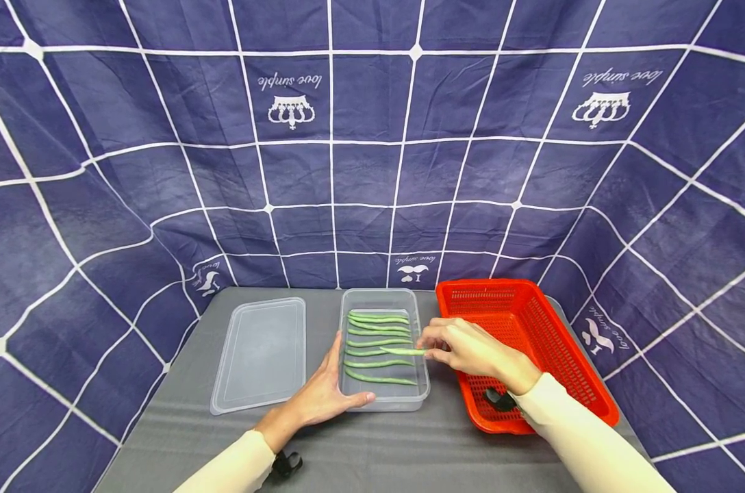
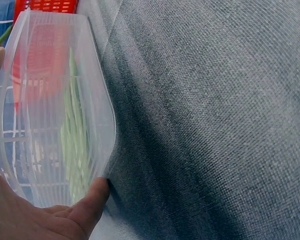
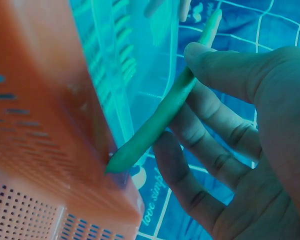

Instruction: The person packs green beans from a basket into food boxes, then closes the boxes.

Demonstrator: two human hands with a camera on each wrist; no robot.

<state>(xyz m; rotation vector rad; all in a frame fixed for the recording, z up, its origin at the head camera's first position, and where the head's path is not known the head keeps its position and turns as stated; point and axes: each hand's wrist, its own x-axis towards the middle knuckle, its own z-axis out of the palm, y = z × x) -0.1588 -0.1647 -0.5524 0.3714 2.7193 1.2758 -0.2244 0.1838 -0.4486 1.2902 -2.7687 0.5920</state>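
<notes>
A clear plastic container stands in the middle of the table, with several green beans laid crosswise in a column inside. At its near left corner is my left hand, fingers extended along the left wall and thumb lying along the front edge. My right hand pinches one green bean between thumb and fingertips. In the head view this bean reaches leftward over the container's right rim. The right wrist view shows it slanting past the thumb, both ends free.
To the right, a red perforated plastic basket stands close to the container, under my right forearm. A translucent lid lies flat on the grey cloth at left. Blue curtain with white lines surrounds the table's back and sides.
</notes>
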